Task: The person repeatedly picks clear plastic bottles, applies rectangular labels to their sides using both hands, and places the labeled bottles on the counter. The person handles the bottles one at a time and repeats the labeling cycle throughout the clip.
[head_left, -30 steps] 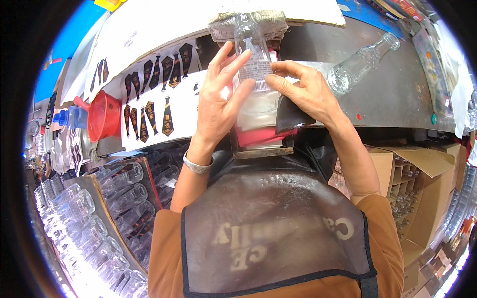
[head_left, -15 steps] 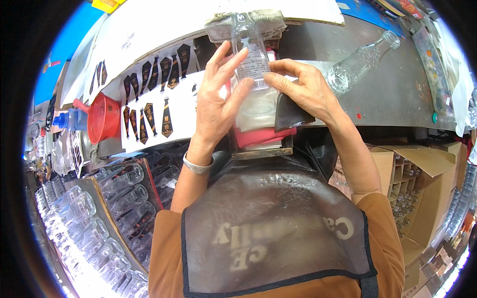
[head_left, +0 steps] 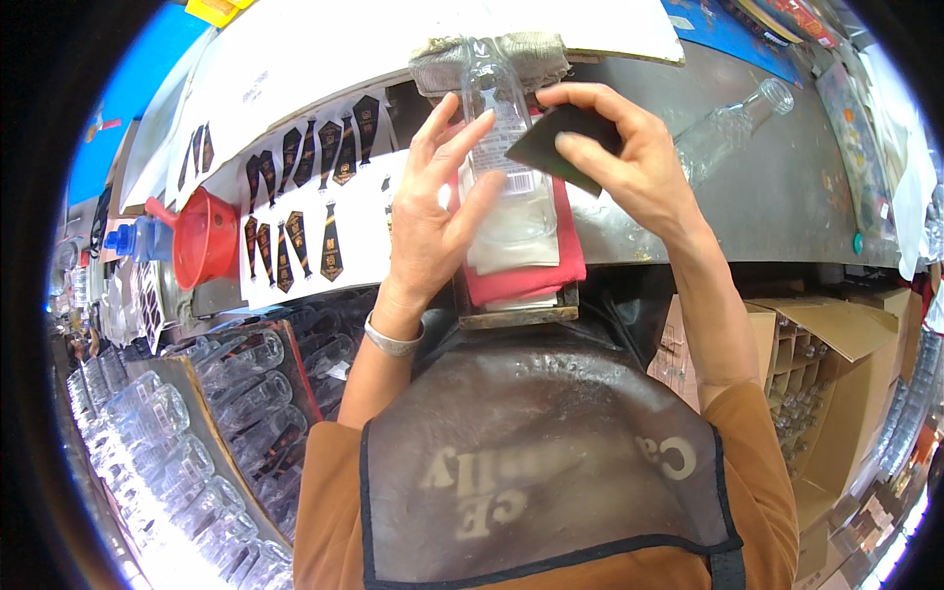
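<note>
A clear glass bottle point(head_left: 495, 96) with a printed label lies on its side in front of me. Its neck rests on a rolled grey cloth point(head_left: 539, 61), its body on pale and red cloths point(head_left: 568, 258) over a small wooden stand point(head_left: 521, 317). My left hand point(head_left: 433, 206) has its fingers spread along the bottle's left side; whether it touches the glass is hard to tell. Between the thumb and fingers of my right hand point(head_left: 639, 162) is a thin black scraper point(head_left: 570, 143), tilted over the bottle's right edge.
White sheets with dark tie-shaped decals point(head_left: 330, 251) lie to the left, near a red dipper point(head_left: 205, 238). Another clear bottle point(head_left: 728, 133) lies beyond my right hand. Racked bottles point(head_left: 177, 442) stand lower left; an open divided carton point(head_left: 836, 393) of bottles stands lower right.
My right hand has lifted and moved up and right, turning the scraper off the cloth by the bottle's base. My left hand stays nearly in place.
</note>
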Demonstrator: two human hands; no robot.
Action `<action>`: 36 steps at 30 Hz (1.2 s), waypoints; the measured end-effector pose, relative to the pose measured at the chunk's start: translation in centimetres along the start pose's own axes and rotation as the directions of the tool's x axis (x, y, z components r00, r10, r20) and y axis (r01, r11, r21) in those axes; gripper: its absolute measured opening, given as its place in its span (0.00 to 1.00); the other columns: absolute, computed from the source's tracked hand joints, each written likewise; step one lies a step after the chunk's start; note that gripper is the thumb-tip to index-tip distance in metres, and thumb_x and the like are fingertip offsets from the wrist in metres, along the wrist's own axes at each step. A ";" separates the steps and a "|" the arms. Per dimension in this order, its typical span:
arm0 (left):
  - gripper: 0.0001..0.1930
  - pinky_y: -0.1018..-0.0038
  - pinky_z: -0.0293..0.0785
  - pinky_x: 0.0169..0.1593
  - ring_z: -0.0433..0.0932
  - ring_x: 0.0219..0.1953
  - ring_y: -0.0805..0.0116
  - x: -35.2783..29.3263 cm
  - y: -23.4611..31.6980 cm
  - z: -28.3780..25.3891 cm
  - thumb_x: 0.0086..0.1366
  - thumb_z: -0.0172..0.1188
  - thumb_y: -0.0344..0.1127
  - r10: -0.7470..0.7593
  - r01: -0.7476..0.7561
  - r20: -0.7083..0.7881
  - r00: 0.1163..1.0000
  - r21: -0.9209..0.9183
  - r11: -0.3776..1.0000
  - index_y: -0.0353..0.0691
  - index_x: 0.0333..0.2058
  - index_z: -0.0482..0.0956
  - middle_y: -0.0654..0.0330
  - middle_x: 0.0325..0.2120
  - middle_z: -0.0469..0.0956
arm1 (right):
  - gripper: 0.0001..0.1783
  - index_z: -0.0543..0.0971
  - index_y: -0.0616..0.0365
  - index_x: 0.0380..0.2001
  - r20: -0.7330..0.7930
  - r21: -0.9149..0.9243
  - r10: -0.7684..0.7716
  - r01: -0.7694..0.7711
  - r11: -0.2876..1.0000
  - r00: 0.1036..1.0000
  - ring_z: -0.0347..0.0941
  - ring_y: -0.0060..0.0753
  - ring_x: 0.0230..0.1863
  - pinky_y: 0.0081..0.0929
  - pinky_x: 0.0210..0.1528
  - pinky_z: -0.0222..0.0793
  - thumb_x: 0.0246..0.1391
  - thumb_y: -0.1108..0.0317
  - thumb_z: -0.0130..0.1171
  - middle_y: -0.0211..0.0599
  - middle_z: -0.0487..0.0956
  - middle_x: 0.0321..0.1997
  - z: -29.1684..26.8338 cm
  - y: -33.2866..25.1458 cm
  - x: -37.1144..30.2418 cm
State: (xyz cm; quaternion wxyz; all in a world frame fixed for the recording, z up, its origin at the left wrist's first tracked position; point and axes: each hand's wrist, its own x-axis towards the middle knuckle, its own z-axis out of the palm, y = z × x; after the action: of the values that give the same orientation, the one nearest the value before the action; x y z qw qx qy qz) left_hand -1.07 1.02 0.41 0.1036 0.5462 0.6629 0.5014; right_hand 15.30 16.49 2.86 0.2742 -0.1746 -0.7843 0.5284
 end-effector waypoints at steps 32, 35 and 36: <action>0.69 0.62 0.74 0.58 0.72 0.60 0.50 -3.3 -0.1 0.6 0.43 0.82 0.39 0.032 -0.032 -0.011 0.999 -0.040 0.999 0.28 0.72 0.36 0.39 0.68 0.58 | 0.03 0.80 0.55 0.27 0.164 -0.643 -0.571 0.526 0.556 0.804 0.78 0.42 0.34 0.36 0.39 0.76 0.46 0.72 0.63 0.37 0.79 0.29 2.4 -3.7 5.4; 0.69 0.62 0.74 0.57 0.71 0.61 0.52 -3.3 -0.9 0.5 0.44 0.82 0.37 0.064 -0.063 0.019 0.998 -0.060 0.996 0.33 0.73 0.35 0.41 0.70 0.54 | 0.16 0.81 0.56 0.36 0.448 -0.461 -0.382 0.575 0.676 0.808 0.78 0.42 0.36 0.35 0.43 0.77 0.39 0.73 0.69 0.39 0.80 0.34 3.4 -5.0 2.0; 0.69 0.62 0.74 0.58 0.71 0.61 0.52 -3.4 -0.6 0.3 0.44 0.82 0.36 0.057 -0.055 0.041 0.998 -0.054 0.997 0.34 0.73 0.35 0.41 0.70 0.54 | 0.15 0.81 0.58 0.37 0.442 -0.509 -0.326 0.533 0.676 0.836 0.78 0.42 0.36 0.34 0.43 0.77 0.41 0.73 0.68 0.39 0.79 0.33 2.6 -4.6 2.5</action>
State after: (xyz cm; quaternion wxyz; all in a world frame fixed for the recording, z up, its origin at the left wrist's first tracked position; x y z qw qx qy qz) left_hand 0.05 -1.53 -1.60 0.1180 0.5720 0.6316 0.5099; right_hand 11.81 14.25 6.97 0.1910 0.0247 -0.9638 0.1841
